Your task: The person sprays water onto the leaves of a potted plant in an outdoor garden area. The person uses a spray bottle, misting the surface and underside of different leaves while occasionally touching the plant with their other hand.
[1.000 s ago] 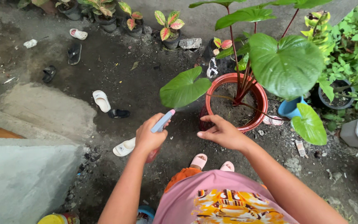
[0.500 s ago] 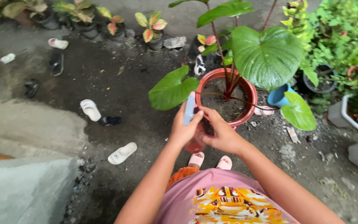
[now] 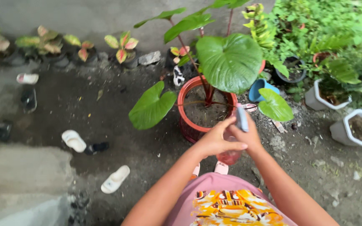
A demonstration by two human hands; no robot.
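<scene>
Both hands together over the rim of the red round plastic plant pot (image 3: 187,125). Right hand (image 3: 248,136) closed around a slim light-blue plastic tool (image 3: 242,118), long axis nearly upright, tip pointing away. Left hand (image 3: 215,140) cupped against it, fingers touching.

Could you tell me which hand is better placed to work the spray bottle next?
Probably the right hand: its grip wraps the spray bottle beneath the blue nozzle, beside the red pot; the left hand only rests across it.
</scene>
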